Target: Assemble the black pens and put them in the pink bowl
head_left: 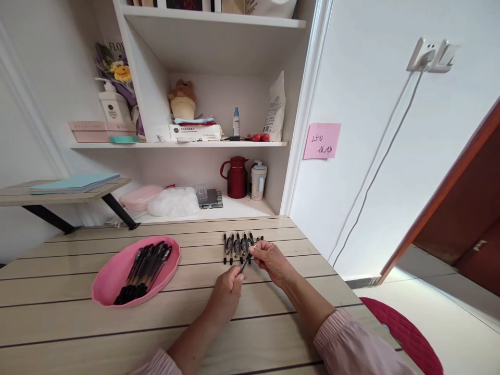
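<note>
A black pen (245, 264) is held at a slant between my two hands. My left hand (229, 287) is closed around its lower end. My right hand (269, 259) pinches the upper end between thumb and fingertips, so the very tip is hidden. Just beyond my hands, several uncapped pens (225, 249) lie in a row on the table, points away from me, with dark pen caps (229, 246) between them. My right hand covers part of the row's right side. To the left, a pink scalloped dish (98, 285) holds a bundle of capped black pens (146, 271).
The slatted wooden table (175, 328) reaches the wall shelf, where a red thermos jug (237, 178) and a pale cup (258, 181) stand. A small raised stand (113, 185) with blue paper (74, 183) is at left. A red seat (406, 333) is beside the right edge.
</note>
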The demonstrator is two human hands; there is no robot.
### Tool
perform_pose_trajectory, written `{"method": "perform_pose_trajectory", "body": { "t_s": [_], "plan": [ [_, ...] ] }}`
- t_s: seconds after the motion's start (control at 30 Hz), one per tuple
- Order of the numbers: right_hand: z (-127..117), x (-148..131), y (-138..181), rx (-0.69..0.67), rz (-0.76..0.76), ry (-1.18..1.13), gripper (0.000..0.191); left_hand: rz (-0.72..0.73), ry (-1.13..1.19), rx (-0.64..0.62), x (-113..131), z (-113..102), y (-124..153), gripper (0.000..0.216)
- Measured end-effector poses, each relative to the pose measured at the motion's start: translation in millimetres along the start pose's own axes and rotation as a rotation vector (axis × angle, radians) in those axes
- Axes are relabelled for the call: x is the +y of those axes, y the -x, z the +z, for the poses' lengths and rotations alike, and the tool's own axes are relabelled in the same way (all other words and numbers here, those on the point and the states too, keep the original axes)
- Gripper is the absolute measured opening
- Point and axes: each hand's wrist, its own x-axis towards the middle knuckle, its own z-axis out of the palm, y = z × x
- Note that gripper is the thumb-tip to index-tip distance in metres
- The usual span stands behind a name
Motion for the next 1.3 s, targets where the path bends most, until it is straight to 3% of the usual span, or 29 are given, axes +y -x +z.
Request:
{"method": "perform_pose_trajectory", "body": {
  "t_s": [0.13, 0.3, 0.43, 0.6, 0.73, 1.0, 1.13, 1.2, 1.3],
  "plan": [
    [0.2, 0.0, 0.1, -0.085, 0.026, -0.045, 0.029, -0.015, 0.012, 0.007, 0.9, -1.2, -1.0, 0.020],
    [0.5, 2.6, -0.5, 0.016, 0.002, -0.038, 0.030, -0.007, 0.005, 0.005, -0.9, -1.3, -1.7, 0.020],
    [0.5, 3.3, -1.0, -0.078, 0.027, -0.099, 0.029, -0.006, 0.004, 0.010, -2.9, -0.2, -2.1, 0.020],
    [0.1, 4.6, -2.8, 0.012, 0.010, -0.067, 0.028, -0.005, -0.003, 0.024, -3.1, 0.6, -4.0, 0.021],
    [-1.3, 3.8, -4.5, -0.089, 0.028, -0.134, 0.031, -0.010, 0.026, 0.027, -1.0, -0.7, -6.0, 0.023],
    [-1.8, 10.5, -8.5, -0.050, -0.062, -0.108, 0.030, 0.139, -0.216, 0.115, -3.4, -7.0, -5.9, 0.021],
    [-2.6, 4.8, -8.5, -0.041, -0.084, 0.025, 0.032, 0.136, -0.218, 0.119, -3.1, -8.1, -5.8, 0.019],
    [-10.1, -4.7, -11.4, -0.004, -0.100, 0.215, 0.033, 0.093, -0.172, 0.124, -2.3, -8.1, -6.2, 0.018],
    [-29.9, -21.4, -21.7, 0.249, -0.129, 0.694, 0.034, 0.004, -0.090, 0.163, -2.5, -7.9, -8.1, 0.023]
  ]
}}
